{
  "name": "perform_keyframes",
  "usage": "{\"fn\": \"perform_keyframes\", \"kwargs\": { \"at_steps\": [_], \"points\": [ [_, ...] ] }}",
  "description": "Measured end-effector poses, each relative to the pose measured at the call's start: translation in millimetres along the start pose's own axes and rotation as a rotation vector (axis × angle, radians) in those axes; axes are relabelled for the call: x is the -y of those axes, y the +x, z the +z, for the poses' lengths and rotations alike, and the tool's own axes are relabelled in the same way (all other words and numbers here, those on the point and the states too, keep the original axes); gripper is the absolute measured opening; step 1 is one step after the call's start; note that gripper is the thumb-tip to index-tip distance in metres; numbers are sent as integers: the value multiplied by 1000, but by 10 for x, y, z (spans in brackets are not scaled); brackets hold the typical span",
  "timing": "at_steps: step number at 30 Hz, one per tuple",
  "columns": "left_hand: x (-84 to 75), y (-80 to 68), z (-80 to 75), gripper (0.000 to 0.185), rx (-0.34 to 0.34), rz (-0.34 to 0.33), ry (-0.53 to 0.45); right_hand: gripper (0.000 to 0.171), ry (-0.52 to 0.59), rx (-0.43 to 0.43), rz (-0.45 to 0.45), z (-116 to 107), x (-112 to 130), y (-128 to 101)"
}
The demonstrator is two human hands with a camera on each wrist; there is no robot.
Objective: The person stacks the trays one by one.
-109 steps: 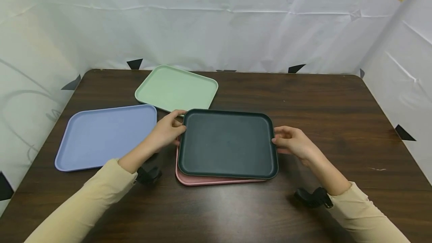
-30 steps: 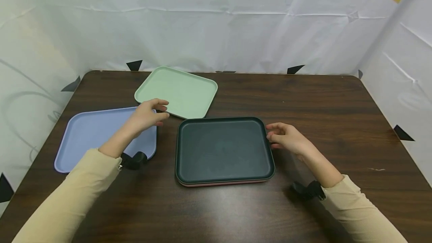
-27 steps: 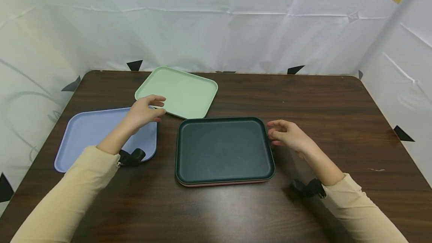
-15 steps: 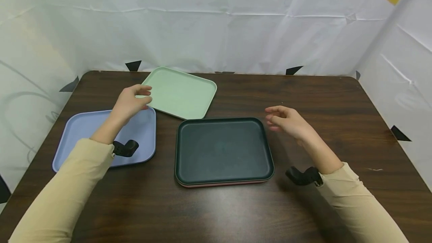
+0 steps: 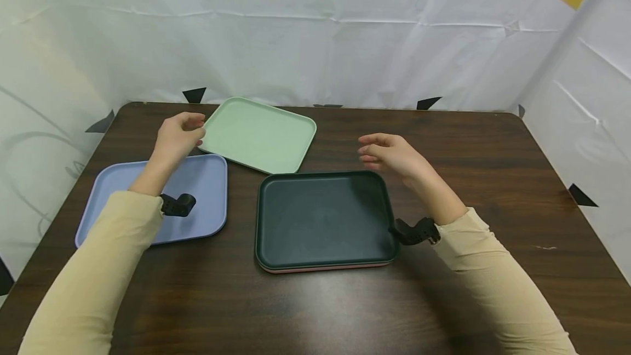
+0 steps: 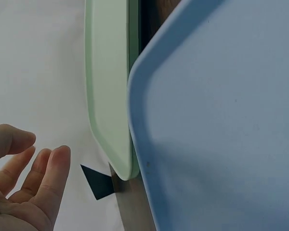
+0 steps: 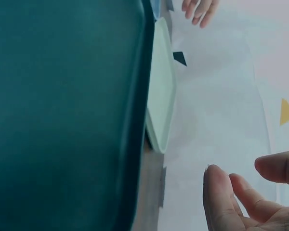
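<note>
**Both hands closing in on the mint-green tray**

Nearest, the dark green tray (image 5: 325, 218) sits squarely on a pink tray (image 5: 320, 269), of which only a thin edge shows, on the dark wooden desk (image 5: 493, 179). To its left lies the blue tray (image 5: 123, 201). Farther back, the mint-green tray (image 5: 258, 134) lies flat at an angle, untouched. The left hand (image 5: 176, 137) hovers just off its left corner, fingers loosely curled and holding nothing; the right hand (image 5: 391, 155) hangs well to its right, fingers relaxed and empty. This looks like the reach before a pick-up. The next move likely calls for each hand to take an opposite rim and lift level.
</note>
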State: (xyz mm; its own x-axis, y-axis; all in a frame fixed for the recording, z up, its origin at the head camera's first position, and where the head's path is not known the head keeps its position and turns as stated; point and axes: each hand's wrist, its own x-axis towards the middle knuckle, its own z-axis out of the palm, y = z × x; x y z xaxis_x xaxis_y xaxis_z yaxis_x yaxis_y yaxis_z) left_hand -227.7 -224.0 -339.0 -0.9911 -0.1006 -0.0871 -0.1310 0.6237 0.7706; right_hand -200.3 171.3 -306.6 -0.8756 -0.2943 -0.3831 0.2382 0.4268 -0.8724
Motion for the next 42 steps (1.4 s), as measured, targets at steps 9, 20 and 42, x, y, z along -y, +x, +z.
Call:
{"fn": "perform_keyframes", "kwargs": {
  "at_steps": [9,20,42],
  "points": [
    [64,62,-28,46,-55,-21,29,48,68,3,15,177,107,286],
    [192,188,-27,50,-87,-68,45,47,308,30,75,428,112,583],
    [466,350,-5,51,51,-133,127,50,617,12,200,749,-13,899]
  ]
}}
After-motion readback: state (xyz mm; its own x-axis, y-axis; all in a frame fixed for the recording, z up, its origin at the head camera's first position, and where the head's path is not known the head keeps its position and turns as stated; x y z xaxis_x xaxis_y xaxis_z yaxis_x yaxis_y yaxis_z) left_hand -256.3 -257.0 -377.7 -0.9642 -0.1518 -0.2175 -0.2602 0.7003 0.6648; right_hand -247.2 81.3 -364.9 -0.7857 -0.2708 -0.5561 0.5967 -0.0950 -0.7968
